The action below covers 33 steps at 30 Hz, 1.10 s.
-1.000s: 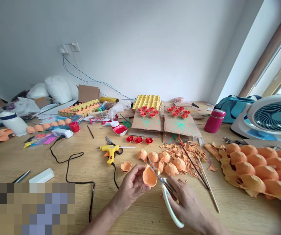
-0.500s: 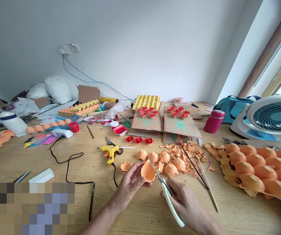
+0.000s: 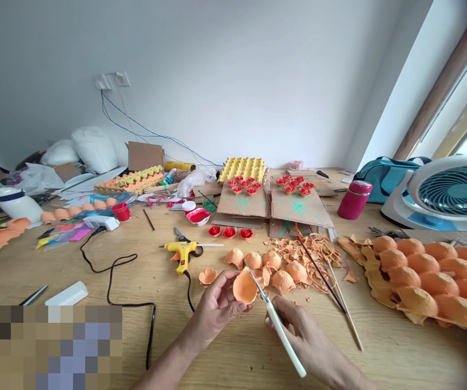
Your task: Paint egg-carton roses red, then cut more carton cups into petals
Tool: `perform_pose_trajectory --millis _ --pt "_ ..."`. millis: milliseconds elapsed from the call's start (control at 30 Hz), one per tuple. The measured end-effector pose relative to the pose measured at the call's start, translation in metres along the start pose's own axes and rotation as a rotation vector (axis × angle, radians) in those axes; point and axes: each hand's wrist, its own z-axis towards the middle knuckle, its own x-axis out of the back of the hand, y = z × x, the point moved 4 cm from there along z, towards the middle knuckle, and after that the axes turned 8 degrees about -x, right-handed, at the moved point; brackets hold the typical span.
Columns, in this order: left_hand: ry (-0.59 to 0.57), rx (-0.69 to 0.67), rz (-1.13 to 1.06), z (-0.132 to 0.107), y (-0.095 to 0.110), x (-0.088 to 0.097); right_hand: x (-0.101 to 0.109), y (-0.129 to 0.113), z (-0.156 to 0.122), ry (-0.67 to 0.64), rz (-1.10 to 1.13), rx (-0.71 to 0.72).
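My left hand (image 3: 216, 304) pinches an orange egg-carton cup (image 3: 245, 286) above the wooden table (image 3: 144, 254). White-handled scissors (image 3: 276, 322) are gripped in my right hand (image 3: 304, 336), and their blades lie along the cup's right edge. Just beyond lies a heap of cut orange cups and scraps (image 3: 286, 262). A small flower-shaped orange piece (image 3: 208, 276) rests to the left of the cup.
An orange egg tray (image 3: 424, 279) lies at the right. A yellow glue gun (image 3: 181, 252) with a black cord sits left of centre. Red paper roses (image 3: 229, 232) and cardboard sheets (image 3: 274, 203) are behind; two thin sticks (image 3: 335, 290), a red bottle (image 3: 355, 199) and a fan (image 3: 448, 195) are at right.
The scissor blades have come together at the cup's edge, and my left hand has turned the cup a little. The view has shifted slightly.
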Motion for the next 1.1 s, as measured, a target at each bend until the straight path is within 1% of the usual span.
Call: perform_pose_trajectory --millis 67,167,367,533,667,767,867,967,1033,1100 --pt "-0.029 -0.002 0.018 -0.0005 -0.002 0.0005 0.0001 -0.0015 -0.0018 0.019 -0.052 0.007" --pt "-0.035 -0.009 0.028 -0.002 -0.0036 0.0017 -0.0001 -0.0032 -0.0037 0.032 -0.079 0.015" --pt "0.008 0.042 -0.001 -0.0035 -0.0024 0.0004 -0.0019 -0.0048 -0.0033 0.03 -0.021 0.052" --pt "0.036 0.06 -0.005 -0.0023 -0.0017 0.0014 -0.0051 -0.0018 0.0002 0.023 0.03 0.004" --pt "0.056 0.089 -0.013 -0.0029 -0.0017 0.0044 -0.0048 0.0 0.0018 0.027 0.03 0.005" --pt "0.09 0.103 -0.051 -0.0027 -0.0004 0.0064 -0.0025 -0.0002 0.0017 0.005 0.035 0.004" --pt "0.117 0.104 -0.081 -0.0023 0.0005 0.0078 0.0003 -0.0022 0.0006 -0.003 -0.007 0.015" --pt "0.127 0.101 -0.107 -0.0027 0.0002 0.0085 0.0021 -0.0032 -0.0005 0.018 -0.081 0.022" --pt "0.118 0.101 -0.116 -0.0029 0.0003 0.008 0.0025 -0.0034 -0.001 0.03 -0.126 0.026" --pt "0.08 0.098 -0.101 -0.0027 0.0012 0.006 0.0029 -0.0036 -0.0015 0.043 -0.162 0.036"
